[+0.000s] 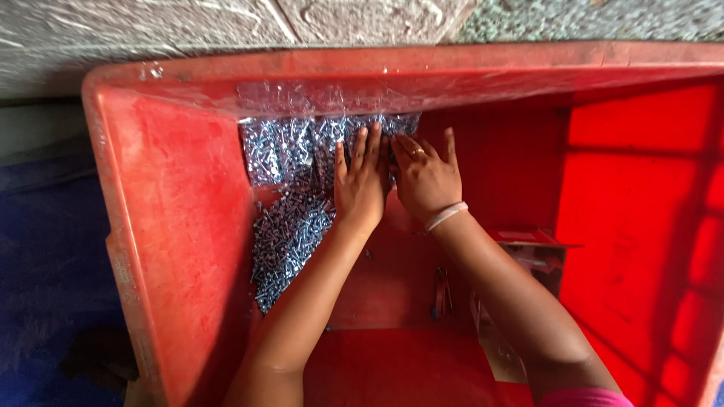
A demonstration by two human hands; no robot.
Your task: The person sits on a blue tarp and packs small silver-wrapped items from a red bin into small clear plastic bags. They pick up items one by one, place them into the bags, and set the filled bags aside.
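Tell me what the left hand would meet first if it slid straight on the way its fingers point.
The left hand already lies flat on the heap of small silver screws. Going straight on, it would push through more screws, then probably meet the far wall of the red crate; depth is unclear.

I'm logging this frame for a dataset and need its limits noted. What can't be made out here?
- Head view: whatever lies under the left hand and right hand is covered by the flat palms.
- The small metal screws are too small to tell apart.
- The red crate is cut off at the right and bottom edges.
- The dark item on the crate floor is too dim to identify.
- The box is partly hidden by the right forearm.
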